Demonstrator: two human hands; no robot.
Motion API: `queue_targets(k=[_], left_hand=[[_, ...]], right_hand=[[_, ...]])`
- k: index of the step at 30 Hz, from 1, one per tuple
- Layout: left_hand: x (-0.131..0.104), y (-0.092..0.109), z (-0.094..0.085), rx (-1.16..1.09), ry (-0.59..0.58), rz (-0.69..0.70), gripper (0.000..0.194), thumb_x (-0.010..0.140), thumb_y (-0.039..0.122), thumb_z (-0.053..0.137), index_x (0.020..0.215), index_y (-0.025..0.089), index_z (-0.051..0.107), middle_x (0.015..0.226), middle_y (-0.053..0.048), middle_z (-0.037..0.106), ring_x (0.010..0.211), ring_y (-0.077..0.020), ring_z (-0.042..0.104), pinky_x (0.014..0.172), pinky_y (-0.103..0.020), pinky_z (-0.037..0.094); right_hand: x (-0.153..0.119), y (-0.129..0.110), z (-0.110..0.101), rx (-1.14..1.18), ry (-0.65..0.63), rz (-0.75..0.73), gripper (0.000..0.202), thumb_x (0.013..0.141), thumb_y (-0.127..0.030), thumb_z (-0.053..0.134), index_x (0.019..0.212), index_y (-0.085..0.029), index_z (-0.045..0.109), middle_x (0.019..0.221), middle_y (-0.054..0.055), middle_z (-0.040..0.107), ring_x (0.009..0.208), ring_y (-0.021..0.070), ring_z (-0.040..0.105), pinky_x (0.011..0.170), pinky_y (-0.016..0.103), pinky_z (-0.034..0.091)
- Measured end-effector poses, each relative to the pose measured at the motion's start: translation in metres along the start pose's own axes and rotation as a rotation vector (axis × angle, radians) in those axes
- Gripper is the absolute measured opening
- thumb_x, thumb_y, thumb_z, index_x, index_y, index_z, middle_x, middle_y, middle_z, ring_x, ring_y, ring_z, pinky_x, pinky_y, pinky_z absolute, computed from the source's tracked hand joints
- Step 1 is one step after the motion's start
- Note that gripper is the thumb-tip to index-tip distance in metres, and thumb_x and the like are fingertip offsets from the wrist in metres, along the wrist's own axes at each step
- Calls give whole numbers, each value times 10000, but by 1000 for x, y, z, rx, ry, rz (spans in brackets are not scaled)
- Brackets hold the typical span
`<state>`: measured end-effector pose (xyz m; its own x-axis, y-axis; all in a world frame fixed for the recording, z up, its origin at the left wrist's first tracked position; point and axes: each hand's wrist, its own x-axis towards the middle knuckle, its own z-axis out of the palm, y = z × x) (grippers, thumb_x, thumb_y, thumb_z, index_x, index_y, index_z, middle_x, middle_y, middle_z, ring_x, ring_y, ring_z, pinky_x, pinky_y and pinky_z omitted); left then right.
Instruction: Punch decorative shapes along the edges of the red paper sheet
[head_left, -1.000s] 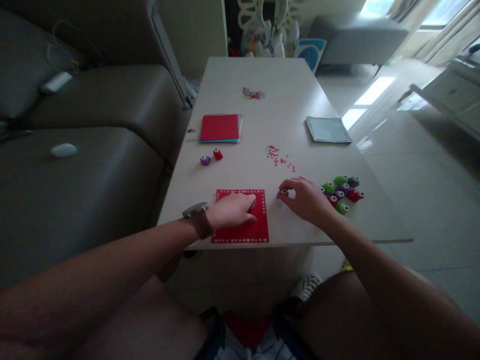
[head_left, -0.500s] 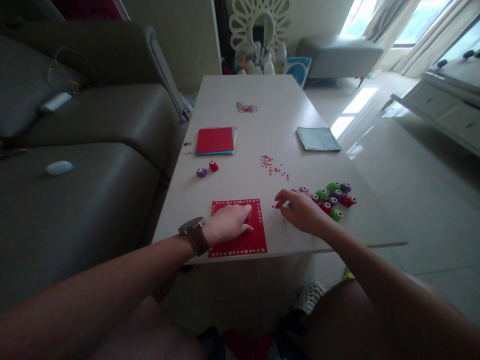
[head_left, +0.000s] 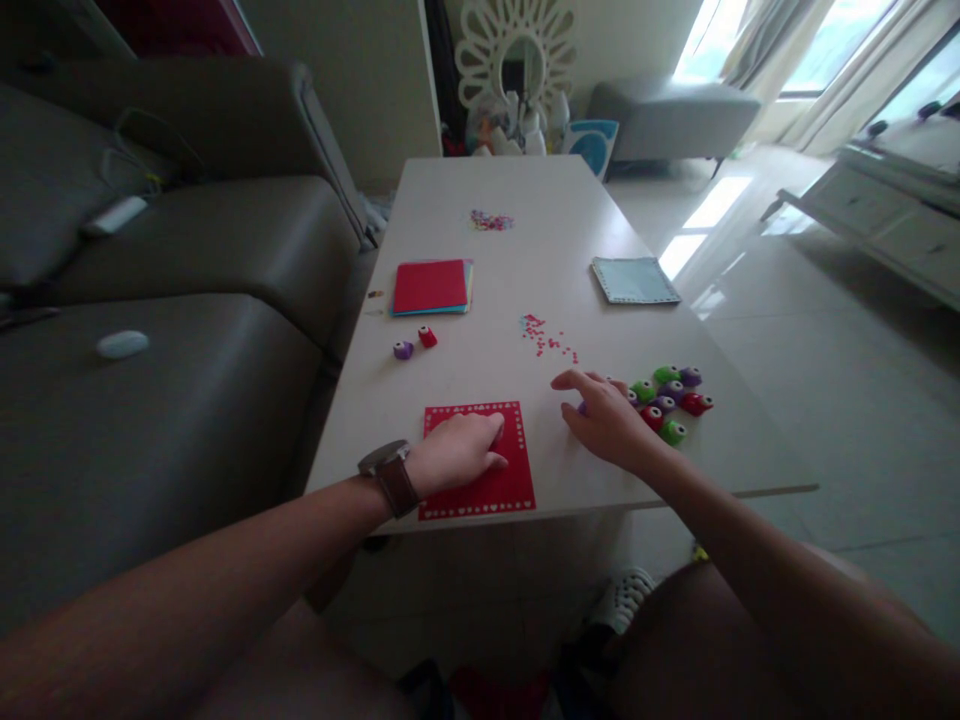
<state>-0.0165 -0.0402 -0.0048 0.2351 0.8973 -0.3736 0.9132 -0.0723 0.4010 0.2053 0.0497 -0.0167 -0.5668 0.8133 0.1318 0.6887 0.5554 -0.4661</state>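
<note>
Left hand (head_left: 461, 448), thumb parted, rests on the red card (head_left: 496, 488) near the table's edge (head_left: 577, 505); right hand (head_left: 600, 415) — fingers wide — is at a purple punch (head_left: 582, 408), near more punches (head_left: 651, 417). Watch dial (head_left: 384, 456) unreadable.

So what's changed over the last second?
The right hand opened its pinch; its fingers are now apart and slightly farther forward. The purple piece it was pinching is farther right, partly hidden by the hand; whether it's still touched can't be seen. The left hand stayed on the red sheet; the card stack looks unmoved.
</note>
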Motion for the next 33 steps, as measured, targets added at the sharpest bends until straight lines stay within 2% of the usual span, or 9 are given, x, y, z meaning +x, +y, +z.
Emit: queue_targets(k=[9,16,19,21,23,25,28,30,33], left_hand=[[3,-8,6,-62,56,33,259,832,386,760,860,219,564,822,-10,679,718,-187,606,582,-286,345],[5,-13,-15,-44,173,65,152,900,364,648,909,213,632,804,-28,692,673,-177,600,605,-298,385],[14,-31,-31,-46,311,-4,112,910,275,584,942,191,651,828,-50,709,737,-196,637,667,-316,449],[20,-50,-40,48,504,-75,165,871,201,585,1013,153,654,1012,-115,721,934,-241,658,832,-359,492],[25,-71,-47,168,612,-153,308,857,204,602,1155,143,648,1249,-162,676,1174,-312,603,998,-444,457],[29,-90,-50,216,633,-215,416,853,204,611,1267,158,618,1468,-164,563,1362,-339,489,1112,-499,376],[31,-108,-50,229,585,-280,435,893,194,559,1326,199,595,1566,-122,487,1484,-323,361,1195,-565,222],[32,-112,-50,203,550,-300,410,902,183,529,1303,228,604,1534,-96,529,1479,-311,369,1191,-583,193],[34,-109,-51,189,557,-269,341,871,156,535,1179,243,652,1396,-73,636,1372,-288,486,1177,-550,216]], right_hand=[[-12,-15,-2,-93,-84,-223,177,895,-155,573,1038,-218,659,1091,84,739,1054,268,651,925,434,385],[-13,-17,-5,-114,-125,-256,123,889,-134,595,945,-222,660,1021,62,739,1037,259,635,897,421,370],[-13,-18,-6,-116,-135,-258,111,894,-141,593,932,-222,659,1025,56,737,1046,258,627,897,425,360],[-14,-17,-7,-113,-143,-263,100,901,-153,591,924,-223,658,1027,51,736,1047,254,623,901,424,357],[-14,-17,-7,-115,-142,-267,97,903,-155,587,910,-223,656,1020,47,734,1045,250,619,902,424,356],[-15,-16,-8,-120,-138,-272,98,899,-152,586,899,-223,654,1015,48,733,1044,250,615,896,424,357],[-16,-16,-9,-119,-132,-278,96,900,-156,583,884,-223,651,1009,53,734,1041,251,610,892,427,357],[-16,-15,-10,-119,-129,-286,99,903,-160,578,869,-222,647,994,53,734,1031,249,606,893,428,356],[-17,-15,-11,-122,-127,-295,104,901,-156,573,850,-220,638,968,50,733,1015,248,597,892,424,353]])
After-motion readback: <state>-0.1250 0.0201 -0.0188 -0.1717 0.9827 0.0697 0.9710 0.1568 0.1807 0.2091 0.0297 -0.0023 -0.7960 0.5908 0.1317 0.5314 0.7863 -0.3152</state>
